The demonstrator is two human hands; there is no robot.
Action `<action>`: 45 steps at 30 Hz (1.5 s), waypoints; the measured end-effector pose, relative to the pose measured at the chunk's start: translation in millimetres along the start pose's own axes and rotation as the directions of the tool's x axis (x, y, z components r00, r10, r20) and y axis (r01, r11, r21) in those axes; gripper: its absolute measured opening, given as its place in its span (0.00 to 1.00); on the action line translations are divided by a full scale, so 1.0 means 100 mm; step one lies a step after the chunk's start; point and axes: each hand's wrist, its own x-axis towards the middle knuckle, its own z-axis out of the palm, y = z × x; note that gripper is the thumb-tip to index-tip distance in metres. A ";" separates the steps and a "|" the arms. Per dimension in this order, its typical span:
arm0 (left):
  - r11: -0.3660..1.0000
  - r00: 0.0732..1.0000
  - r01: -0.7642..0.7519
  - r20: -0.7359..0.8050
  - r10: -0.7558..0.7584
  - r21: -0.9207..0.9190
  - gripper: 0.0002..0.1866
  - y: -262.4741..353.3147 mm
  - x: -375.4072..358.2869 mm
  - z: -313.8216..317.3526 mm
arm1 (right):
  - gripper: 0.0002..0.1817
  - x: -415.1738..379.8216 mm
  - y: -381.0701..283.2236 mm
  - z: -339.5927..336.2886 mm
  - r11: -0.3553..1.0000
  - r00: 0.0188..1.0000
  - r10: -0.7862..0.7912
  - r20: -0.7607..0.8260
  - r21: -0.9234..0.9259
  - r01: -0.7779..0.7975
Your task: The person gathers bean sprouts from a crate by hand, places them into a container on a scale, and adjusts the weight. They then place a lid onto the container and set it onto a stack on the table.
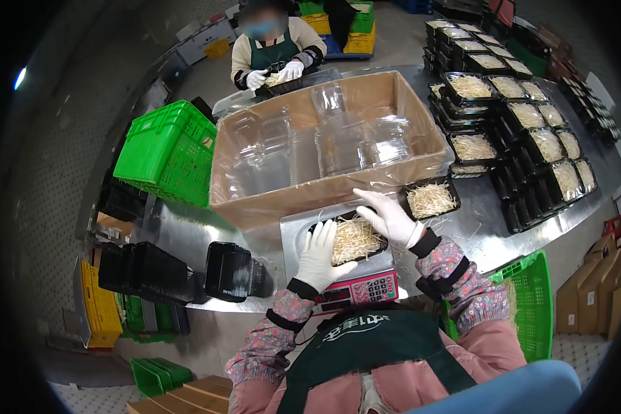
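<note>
A black tray of pale bean sprouts (355,239) rests on the metal plate of a red scale (357,292). My left hand (319,258), in a white glove, lies along the tray's left side with its fingers stretched out and the thumb apart. At the tray's upper right is my right hand (391,218), gloved too, its fingers spread and touching the tray's edge or the sprouts. Neither hand is closed on anything. Just right of my right hand stands another filled tray (431,199).
A cardboard box (269,201) of clear plastic lids stands behind the scale. Filled trays (472,147) are stacked at the right, empty black trays (148,272) at the left. Green crates (165,148) flank the table. Across it a co-worker (279,52) handles a tray.
</note>
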 end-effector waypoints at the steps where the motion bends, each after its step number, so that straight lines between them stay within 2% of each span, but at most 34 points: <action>1: 0.999 0.999 0.034 0.034 -0.033 -0.022 0.52 -0.01 0.06 0.11 | 0.29 -0.07 0.01 0.12 0.998 1.000 0.004 0.010 -0.066 -0.003; 2: 0.997 0.996 0.068 0.069 -0.065 -0.043 0.53 -0.03 0.11 0.22 | 0.31 -0.17 0.03 0.29 0.991 1.000 0.009 0.019 -0.131 -0.007; 3: 0.984 0.987 0.134 0.104 -0.123 -0.115 0.52 -0.05 0.17 0.32 | 0.35 -0.27 0.09 0.45 0.970 0.995 -0.017 0.097 -0.240 0.040; 4: 0.995 0.991 0.104 0.089 -0.104 0.005 0.45 -0.05 0.20 0.39 | 0.39 -0.37 0.06 0.59 0.911 0.986 0.014 0.165 -0.408 0.056; 6: 0.995 0.995 0.050 0.079 -0.057 0.084 0.35 -0.17 0.31 0.59 | 0.44 -0.43 0.14 0.82 0.925 0.974 0.177 0.142 -0.361 -0.116; 7: 0.984 0.982 0.091 0.152 -0.115 0.156 0.27 -0.13 0.43 0.54 | 0.46 -0.36 0.19 0.88 0.934 0.957 0.256 0.140 -0.291 -0.207; 8: 0.976 0.994 0.040 0.092 -0.061 0.216 0.24 -0.22 0.42 0.64 | 0.47 -0.34 0.22 0.91 0.934 0.958 0.250 0.138 -0.297 -0.200; 10: 0.977 0.992 -0.047 0.128 0.021 0.207 0.25 -0.24 0.41 0.57 | 0.46 -0.24 -0.06 0.65 0.925 0.913 0.315 0.259 -0.301 -0.233; 11: 0.985 0.990 0.004 0.139 -0.029 0.174 0.26 -0.22 0.35 0.49 | 0.44 -0.21 -0.13 0.52 0.960 0.913 0.272 0.305 -0.151 -0.236; 12: 0.988 0.962 0.038 0.263 -0.077 0.151 0.32 -0.20 0.30 0.35 | 0.43 -0.21 -0.18 0.40 0.970 0.910 0.225 0.347 0.006 -0.242; 13: 0.993 0.973 0.050 0.221 -0.073 0.107 0.34 -0.23 0.20 0.23 | 0.39 -0.19 -0.21 0.32 0.971 0.935 0.209 0.287 0.051 -0.232; 14: 0.996 0.981 0.059 0.181 -0.069 0.064 0.37 -0.27 0.08 0.11 | 0.34 -0.14 -0.21 0.20 0.989 0.978 0.100 0.185 0.092 -0.118; 16: 0.995 0.970 0.097 0.223 -0.096 0.008 0.38 -0.40 -0.13 -0.14 | 0.30 0.03 -0.17 -0.05 0.972 0.994 0.107 -0.019 0.214 -0.100; 18: 0.998 0.977 0.065 0.204 -0.068 0.021 0.38 -0.57 -0.35 -0.26 | 0.28 0.19 -0.02 -0.10 0.980 0.961 0.189 -0.200 -0.016 -0.196; 19: 0.998 0.977 0.059 0.204 -0.062 0.017 0.38 -0.63 -0.41 -0.30 | 0.25 0.27 0.23 0.08 0.959 0.967 0.078 -0.244 -0.245 -0.140; 20: 0.998 0.978 0.055 0.202 -0.056 0.013 0.38 -0.67 -0.45 -0.31 | 0.25 0.34 0.32 0.24 0.928 0.983 0.070 -0.167 -0.350 -0.126; 21: 0.998 0.976 0.054 0.211 -0.057 0.020 0.38 -0.67 -0.45 -0.32 | 0.25 0.34 0.47 0.57 0.875 0.996 -0.016 -0.084 -0.484 -0.027; 22: 0.999 0.975 0.037 0.217 -0.039 0.016 0.38 -0.66 -0.44 -0.31 | 0.26 0.35 0.53 0.84 0.861 0.997 -0.052 0.063 -0.503 0.077; 23: 0.999 0.978 0.036 0.202 -0.042 0.033 0.38 -0.64 -0.42 -0.30 | 0.30 0.32 0.59 1.12 0.840 0.965 -0.136 0.224 -0.491 0.232; 24: 0.998 0.981 0.034 0.188 -0.042 0.046 0.38 -0.63 -0.41 -0.27 | 0.36 0.29 0.52 1.20 0.730 0.882 -0.135 0.451 -0.557 0.396; 25: 0.997 0.980 0.040 0.193 -0.051 0.061 0.38 -0.64 -0.40 -0.24 | 0.43 0.24 0.53 1.30 0.735 0.861 -0.161 0.483 -0.523 0.431; 26: 0.998 0.976 0.043 0.213 -0.053 0.052 0.38 -0.66 -0.40 -0.23 | 0.39 0.22 0.60 1.31 0.722 0.880 -0.140 0.453 -0.562 0.404; 28: 0.996 0.968 0.072 0.236 -0.083 0.054 0.39 -0.66 -0.41 -0.22 | 0.35 0.05 0.72 1.15 0.802 0.977 -0.048 0.206 -0.575 0.160; 30: 0.998 0.973 0.042 0.226 -0.054 0.057 0.39 -0.68 -0.37 -0.15 | 0.35 -0.18 0.96 0.88 0.705 0.996 0.092 -0.015 -0.705 -0.076; 32: 0.997 0.977 0.046 0.203 -0.058 0.064 0.40 -0.65 -0.23 -0.07 | 0.35 -0.47 0.87 0.48 0.604 0.945 0.287 -0.157 -0.736 -0.306; 34: 0.999 0.983 0.011 0.183 -0.017 0.035 0.40 -0.59 0.02 0.06 | 0.34 -0.89 0.81 0.34 0.616 0.906 0.305 -0.293 -0.665 -0.422; 35: 0.998 0.987 -0.049 0.155 0.044 0.033 0.38 -0.60 0.14 0.17 | 0.35 -1.11 0.68 0.30 0.641 0.868 0.369 -0.333 -0.585 -0.497; 36: 0.996 0.979 -0.081 0.188 0.074 0.027 0.38 -0.48 0.30 0.15 | 0.35 -1.33 0.55 0.26 0.639 0.843 0.428 -0.326 -0.550 -0.538; 37: 0.992 0.981 -0.129 0.145 0.128 -0.001 0.39 -0.51 0.38 0.26 | 0.35 -1.59 0.46 0.28 0.676 0.819 0.463 -0.339 -0.463 -0.573; 38: 0.992 0.978 -0.118 0.169 0.123 -0.040 0.40 -0.49 0.46 0.29 | 0.35 -1.85 0.36 0.28 0.712 0.799 0.488 -0.351 -0.370 -0.597; 40: 0.994 0.971 -0.086 0.216 0.100 -0.075 0.45 -0.32 0.56 0.25 | 0.34 -2.32 0.13 0.23 0.722 0.782 0.474 -0.405 -0.329 -0.608; 41: 0.990 0.964 -0.128 0.225 0.140 -0.065 0.46 -0.27 0.58 0.25 | 0.35 -2.53 -0.05 0.16 0.689 0.769 0.474 -0.429 -0.363 -0.628; 42: 0.985 0.959 -0.166 0.227 0.172 -0.045 0.46 -0.25 0.60 0.25 | 0.34 -2.73 -0.20 0.11 0.672 0.691 0.553 -0.465 -0.243 -0.700; 45: 0.987 0.952 -0.159 0.261 0.160 -0.023 0.45 -0.29 0.67 0.29 | 0.30 -3.23 -0.72 -0.03 0.596 0.502 0.565 -0.655 -0.096 -0.797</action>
